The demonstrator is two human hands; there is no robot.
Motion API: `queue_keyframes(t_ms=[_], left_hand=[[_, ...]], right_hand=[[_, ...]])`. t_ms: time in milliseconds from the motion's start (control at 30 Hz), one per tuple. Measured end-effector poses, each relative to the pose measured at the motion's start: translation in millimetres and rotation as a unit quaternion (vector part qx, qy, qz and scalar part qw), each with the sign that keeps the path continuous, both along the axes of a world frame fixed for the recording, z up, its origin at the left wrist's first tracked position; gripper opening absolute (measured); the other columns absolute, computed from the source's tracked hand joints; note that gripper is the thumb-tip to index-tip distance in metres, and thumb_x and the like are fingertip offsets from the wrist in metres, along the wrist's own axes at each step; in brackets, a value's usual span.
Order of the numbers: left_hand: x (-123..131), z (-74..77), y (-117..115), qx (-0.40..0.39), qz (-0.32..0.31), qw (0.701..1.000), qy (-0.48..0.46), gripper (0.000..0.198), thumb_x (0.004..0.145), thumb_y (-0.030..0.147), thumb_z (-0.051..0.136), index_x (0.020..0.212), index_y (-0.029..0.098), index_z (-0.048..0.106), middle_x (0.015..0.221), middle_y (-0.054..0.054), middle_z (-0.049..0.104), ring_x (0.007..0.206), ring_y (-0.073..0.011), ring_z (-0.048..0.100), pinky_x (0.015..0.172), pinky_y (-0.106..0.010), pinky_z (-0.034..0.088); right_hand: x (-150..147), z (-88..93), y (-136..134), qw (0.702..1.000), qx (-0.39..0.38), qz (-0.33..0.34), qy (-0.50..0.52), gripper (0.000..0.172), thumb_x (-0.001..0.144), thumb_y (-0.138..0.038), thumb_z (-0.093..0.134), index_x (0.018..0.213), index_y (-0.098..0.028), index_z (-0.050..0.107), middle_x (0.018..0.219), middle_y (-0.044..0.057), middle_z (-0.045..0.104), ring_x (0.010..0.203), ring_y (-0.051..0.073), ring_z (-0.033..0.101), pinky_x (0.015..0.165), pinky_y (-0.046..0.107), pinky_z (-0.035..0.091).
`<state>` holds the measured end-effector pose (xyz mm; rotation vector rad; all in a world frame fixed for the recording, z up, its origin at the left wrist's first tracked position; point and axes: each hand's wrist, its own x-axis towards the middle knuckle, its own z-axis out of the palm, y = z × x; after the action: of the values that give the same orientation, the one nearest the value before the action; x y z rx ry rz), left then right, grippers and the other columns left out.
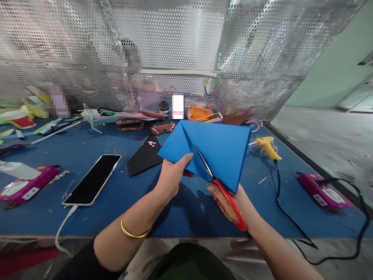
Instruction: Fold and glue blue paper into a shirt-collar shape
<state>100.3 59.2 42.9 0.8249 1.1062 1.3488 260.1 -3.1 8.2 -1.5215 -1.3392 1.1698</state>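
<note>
A folded sheet of blue paper [221,149] is held up over the blue table [180,210]. My left hand [171,177] pinches its lower left edge, thumb on top. My right hand [233,202] is closed through the red handles of a pair of scissors [224,190]. The scissor blades point up and to the left, lying against the paper near its lower fold. A gold bangle sits on my left wrist.
A phone [93,179] on a white cable lies to the left, beside a black paper piece [144,157]. A yellow glue gun [268,147] with a black cord is to the right. Magenta devices [26,186] [323,190] sit at both sides. Craft clutter lines the perforated metal screen [186,58] behind.
</note>
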Motion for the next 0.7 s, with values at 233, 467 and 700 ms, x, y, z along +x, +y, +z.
queue_keyframes(t_ms=[233, 467, 700], left_hand=[[-48, 29.4, 24, -0.093, -0.135, 0.983, -0.082, 0.055, 0.077, 0.064, 0.064, 0.089, 0.012, 0.071, 0.071, -0.011, 0.071, 0.052, -0.0173, 0.064, 0.044, -0.026, 0.053], [-38, 13.1, 22, -0.149, -0.163, 0.974, -0.041, 0.032, 0.056, 0.023, 0.086, 0.085, 0.017, 0.074, 0.076, -0.011, 0.076, 0.065, -0.0258, 0.072, 0.059, -0.037, 0.061], [-30, 6.3, 21, -0.141, -0.098, 0.985, 0.010, 0.023, 0.054, 0.026, 0.086, 0.072, 0.021, 0.073, 0.073, -0.010, 0.077, 0.065, -0.0293, 0.073, 0.061, -0.043, 0.062]], right_hand=[[40, -2.5, 0, 0.999, -0.014, 0.036, -0.022, 0.051, 0.069, -0.069, 0.069, 0.060, -0.023, 0.051, 0.044, -0.005, 0.046, 0.036, 0.010, 0.041, 0.037, 0.025, 0.032], [66, -0.3, -2, 0.989, -0.034, 0.130, -0.057, 0.038, 0.071, -0.058, 0.075, 0.068, -0.023, 0.061, 0.043, -0.006, 0.042, 0.039, 0.012, 0.040, 0.040, 0.027, 0.035], [92, 22.4, -14, 0.960, -0.030, 0.258, -0.105, 0.036, 0.073, -0.054, 0.076, 0.085, -0.023, 0.065, 0.066, -0.002, 0.060, 0.059, 0.015, 0.054, 0.056, 0.026, 0.046]])
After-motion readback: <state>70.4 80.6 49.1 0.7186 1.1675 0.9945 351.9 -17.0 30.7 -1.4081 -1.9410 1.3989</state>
